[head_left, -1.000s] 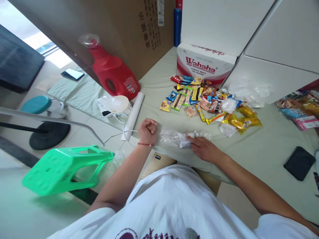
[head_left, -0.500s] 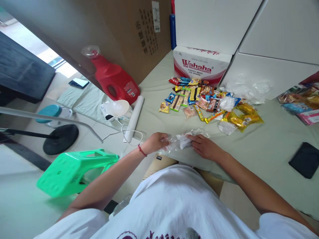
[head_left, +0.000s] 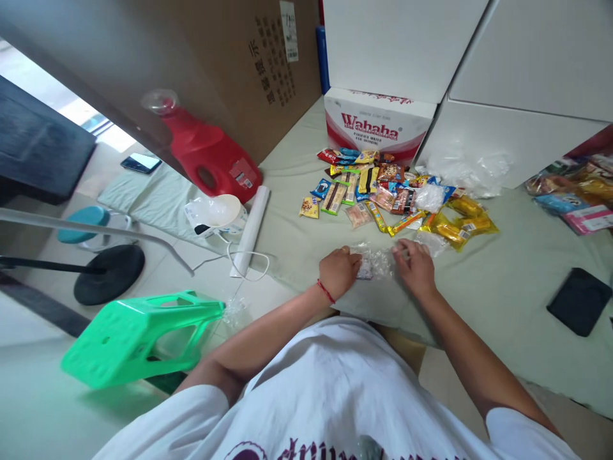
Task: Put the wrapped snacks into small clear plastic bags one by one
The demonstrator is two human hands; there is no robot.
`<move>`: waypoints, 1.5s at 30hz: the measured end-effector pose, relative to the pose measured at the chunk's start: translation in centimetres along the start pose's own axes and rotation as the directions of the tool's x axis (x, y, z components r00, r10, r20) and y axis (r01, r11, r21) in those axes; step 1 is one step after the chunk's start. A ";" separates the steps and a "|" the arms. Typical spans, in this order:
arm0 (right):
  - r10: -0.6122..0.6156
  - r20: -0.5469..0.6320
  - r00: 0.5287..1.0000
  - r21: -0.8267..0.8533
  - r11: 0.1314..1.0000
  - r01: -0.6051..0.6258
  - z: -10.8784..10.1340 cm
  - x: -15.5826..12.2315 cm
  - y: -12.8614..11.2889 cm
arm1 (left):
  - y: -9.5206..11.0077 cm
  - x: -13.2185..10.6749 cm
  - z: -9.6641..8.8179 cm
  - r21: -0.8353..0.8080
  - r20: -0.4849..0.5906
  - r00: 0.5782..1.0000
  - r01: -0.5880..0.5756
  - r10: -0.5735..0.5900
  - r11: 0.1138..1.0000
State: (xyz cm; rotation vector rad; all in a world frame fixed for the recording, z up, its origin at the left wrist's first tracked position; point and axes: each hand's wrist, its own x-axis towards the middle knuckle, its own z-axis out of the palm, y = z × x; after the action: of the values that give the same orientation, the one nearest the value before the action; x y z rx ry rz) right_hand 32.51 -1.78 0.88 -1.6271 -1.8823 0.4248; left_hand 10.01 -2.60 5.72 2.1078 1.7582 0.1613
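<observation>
A crumpled clear plastic bag (head_left: 376, 263) with a white label lies on the pale green cloth (head_left: 483, 294) just in front of me. My left hand (head_left: 339, 271), with a red string at the wrist, grips the bag's left end with curled fingers. My right hand (head_left: 416, 267) holds the bag's right end, fingers bent down on it. Beyond the bag spreads a pile of colourful snack packets (head_left: 383, 191), with yellow packets (head_left: 462, 223) at its right.
A Wahaha carton (head_left: 373, 124) and white boxes (head_left: 507, 137) stand behind the snacks. Left are a red jug (head_left: 205, 160), a white roll (head_left: 249, 230), a white bowl-shaped device (head_left: 215, 214), a green stool (head_left: 138, 335), a phone (head_left: 140, 163). A black pouch (head_left: 577, 300) lies right.
My left hand came in from the left and took the bag's left end. Both hands have bunched the bag shorter and moved it slightly toward the snacks.
</observation>
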 end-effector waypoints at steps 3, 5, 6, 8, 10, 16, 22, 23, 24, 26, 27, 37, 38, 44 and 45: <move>0.001 0.015 1.000 -0.175 0.985 0.002 1.0 0.2 0.5 | -0.5 0.1 0.1 0.006 -0.128 0.989 0.073 -0.072 0.997; -0.048 0.057 0.997 -0.188 0.980 0.058 1.6 0.2 0.3 | -0.9 0.4 0.3 -0.041 -0.144 0.984 0.101 -0.106 0.994; -0.057 0.067 0.996 -0.181 0.981 0.068 1.6 0.3 0.2 | -1.1 0.5 0.5 -0.070 -0.121 0.989 0.073 -0.081 0.995; -0.007 0.096 0.995 -0.153 0.988 0.022 1.5 0.7 -0.3 | -1.3 0.5 0.9 -0.122 -0.077 0.997 -0.038 0.029 0.992; 0.118 0.158 0.980 -0.102 0.990 -0.102 1.0 1.2 -0.8 | -1.4 0.2 1.2 -0.144 -0.110 0.987 -0.135 0.119 0.980; 0.275 0.237 0.932 0.127 0.942 -0.311 -0.1 2.1 -1.7 | -1.2 -0.6 1.7 -0.067 -0.144 0.966 -0.225 0.214 0.972; 0.163 0.232 0.959 0.317 0.919 -0.233 1.4 1.4 -5.2 | -0.5 0.2 1.4 0.087 0.022 0.929 -0.369 0.369 0.925; 0.101 0.224 0.969 0.295 0.941 -0.166 1.9 1.3 -6.0 | -0.6 0.3 1.3 0.076 0.030 0.922 -0.388 0.387 0.918; 0.035 0.214 0.976 0.266 0.960 -0.093 2.3 1.2 -6.7 | -1.0 0.5 1.2 0.043 0.038 0.915 -0.404 0.403 0.914; -0.078 0.202 0.976 0.201 0.979 0.036 3.3 1.0 -7.6 | -2.3 0.6 0.8 -0.107 0.043 0.905 -0.418 0.424 0.902; -0.115 0.204 0.972 0.165 0.983 0.081 3.7 0.9 -7.8 | -3.3 0.6 0.7 -0.211 0.018 0.914 -0.393 0.406 0.895; -0.180 0.150 0.972 0.108 0.980 0.165 4.1 -2.2 -9.0 | -4.7 -3.8 2.2 -0.297 -0.203 0.969 0.075 -0.140 0.952; -0.157 0.123 0.980 0.142 0.980 0.139 3.5 -2.6 -9.2 | -3.7 -4.4 2.4 -0.366 -0.194 0.975 0.028 -0.106 0.930; 0.096 0.121 0.988 0.414 0.900 -0.138 0.1 -5.3 -7.5 | 0.6 -6.8 1.9 -0.690 -0.258 0.953 -0.299 0.161 0.659; 0.139 0.166 0.976 0.477 0.855 -0.203 0.0 -5.8 -7.1 | 1.0 -6.7 1.8 -0.714 -0.256 0.945 -0.328 0.204 0.618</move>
State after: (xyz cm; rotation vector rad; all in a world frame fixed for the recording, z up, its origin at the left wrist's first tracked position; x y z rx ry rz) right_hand 27.34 -8.76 3.77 -1.4399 -1.5418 1.0171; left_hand 10.13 -9.56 5.49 1.7050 1.1030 0.9853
